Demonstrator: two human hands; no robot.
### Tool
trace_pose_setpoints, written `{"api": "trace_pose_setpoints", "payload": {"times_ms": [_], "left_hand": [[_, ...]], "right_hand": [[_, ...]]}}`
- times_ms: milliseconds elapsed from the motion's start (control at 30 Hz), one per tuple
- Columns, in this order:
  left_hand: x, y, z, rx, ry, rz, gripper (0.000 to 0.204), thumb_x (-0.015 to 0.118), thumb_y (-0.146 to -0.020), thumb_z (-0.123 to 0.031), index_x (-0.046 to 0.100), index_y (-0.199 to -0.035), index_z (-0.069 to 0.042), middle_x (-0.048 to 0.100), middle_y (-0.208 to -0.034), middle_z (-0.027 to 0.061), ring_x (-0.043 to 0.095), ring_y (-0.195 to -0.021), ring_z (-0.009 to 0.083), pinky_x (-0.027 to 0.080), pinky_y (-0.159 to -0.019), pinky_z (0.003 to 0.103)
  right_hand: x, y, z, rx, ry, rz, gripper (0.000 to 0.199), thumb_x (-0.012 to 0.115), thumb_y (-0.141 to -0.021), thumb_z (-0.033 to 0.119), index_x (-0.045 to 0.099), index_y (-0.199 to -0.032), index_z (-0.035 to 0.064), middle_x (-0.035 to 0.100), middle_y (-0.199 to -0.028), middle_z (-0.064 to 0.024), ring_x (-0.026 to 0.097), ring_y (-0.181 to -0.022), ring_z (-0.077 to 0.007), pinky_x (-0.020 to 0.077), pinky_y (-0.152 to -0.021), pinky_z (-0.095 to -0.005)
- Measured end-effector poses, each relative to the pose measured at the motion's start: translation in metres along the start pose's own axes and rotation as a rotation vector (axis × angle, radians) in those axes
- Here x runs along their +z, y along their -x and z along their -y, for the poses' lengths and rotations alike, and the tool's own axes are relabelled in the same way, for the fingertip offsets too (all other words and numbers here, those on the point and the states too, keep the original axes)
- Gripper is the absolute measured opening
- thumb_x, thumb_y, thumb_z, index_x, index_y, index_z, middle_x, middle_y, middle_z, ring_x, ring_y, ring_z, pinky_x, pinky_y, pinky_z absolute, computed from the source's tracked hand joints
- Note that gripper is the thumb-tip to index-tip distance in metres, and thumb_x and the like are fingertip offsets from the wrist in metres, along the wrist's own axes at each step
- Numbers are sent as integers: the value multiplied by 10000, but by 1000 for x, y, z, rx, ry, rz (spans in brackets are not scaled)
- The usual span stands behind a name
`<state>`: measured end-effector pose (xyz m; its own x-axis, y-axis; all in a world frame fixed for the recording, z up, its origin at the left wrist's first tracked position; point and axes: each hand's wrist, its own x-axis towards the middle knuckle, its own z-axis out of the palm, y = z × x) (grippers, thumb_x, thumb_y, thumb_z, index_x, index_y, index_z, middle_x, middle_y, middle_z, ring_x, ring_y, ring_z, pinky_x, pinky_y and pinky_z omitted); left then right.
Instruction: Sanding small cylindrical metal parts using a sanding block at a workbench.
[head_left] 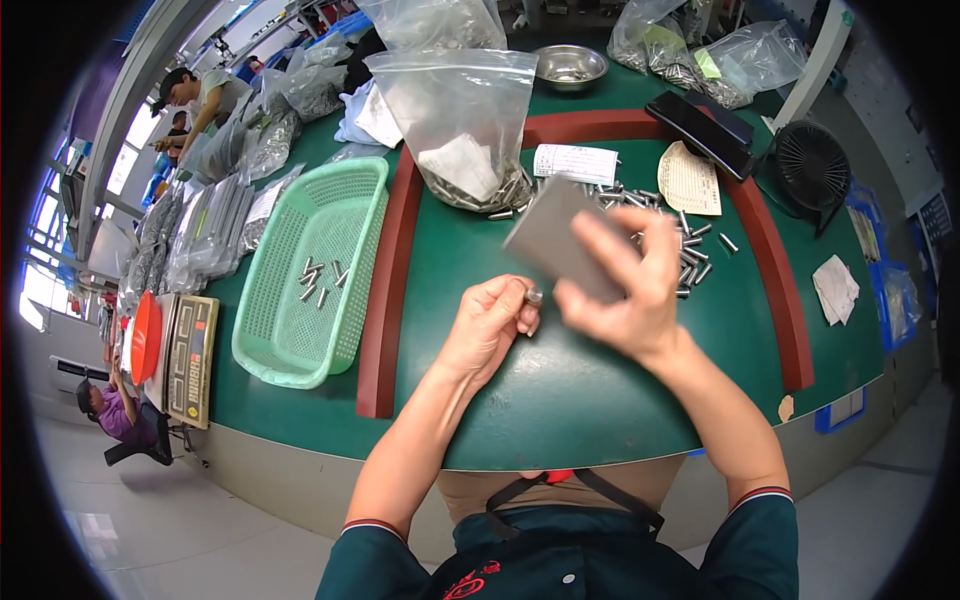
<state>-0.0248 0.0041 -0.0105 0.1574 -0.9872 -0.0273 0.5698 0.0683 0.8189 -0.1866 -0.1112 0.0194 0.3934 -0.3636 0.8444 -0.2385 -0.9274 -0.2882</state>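
My left hand (487, 325) is closed around a small metal pin (533, 297), whose round end sticks out past the thumb and forefinger. Just right of it, my right hand (632, 285) grips a flat grey rectangular block (562, 238), tilted above the table and smeared by motion. The block and the pin look apart. Behind my right hand lies a loose heap of shiny metal pins (692, 258), partly hidden by the hand and block. Several more pins (322, 280) lie in a light green mesh basket (310, 190) to the left.
A dark red raised frame (388, 300) borders the green table (480, 420). Inside it stand a clear bag of parts (460, 130) and paper slips (690, 180). Phones (700, 132), a black fan (808, 175), a steel bowl (571, 68) and a scale (190, 360) surround it. Other people work leftward.
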Motion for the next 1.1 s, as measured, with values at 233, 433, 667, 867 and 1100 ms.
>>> {"api": "trace_pose_setpoints", "payload": {"times_ms": [233,433,667,867,1100], "left_hand": [[27,10,0,-70,-12,-369,276,614,-953,-239,608,-1145,-41,657,-986,56,634,-857,176,521,-815,305],[-1,-2,-5,-46,-3,97,312,539,-1009,-331,597,-875,-55,484,-684,0,402,-627,107,362,-623,257],[-8,-1,-3,-45,75,109,321,535,-1008,-343,585,-865,-61,469,-673,-4,392,-621,104,359,-607,257],[-35,8,20,-36,19,188,361,501,-1006,-327,527,-1270,-83,581,-1243,95,579,-1130,224,502,-980,393],[-13,-1,6,-56,-7,165,384,537,-999,-399,509,-812,-65,459,-698,-3,375,-600,99,336,-575,256]], "right_hand": [[-4,5,22,-206,-198,67,598,811,-529,357,737,-1075,123,603,-1033,-156,576,-853,-275,445,-755,-363],[-10,3,-18,82,1,-73,628,816,-536,243,701,-1137,107,559,-1051,-125,539,-918,-288,419,-813,-404],[-5,1,-4,65,-69,-47,633,819,-524,253,705,-1131,112,567,-1052,-135,544,-902,-290,422,-783,-406],[-4,5,35,-269,-224,107,608,791,-547,360,713,-1115,156,597,-1080,-134,559,-898,-260,413,-769,-397],[-6,8,16,-109,-265,73,616,781,-569,324,715,-1145,115,578,-1111,-181,561,-946,-308,468,-840,-476]]}}
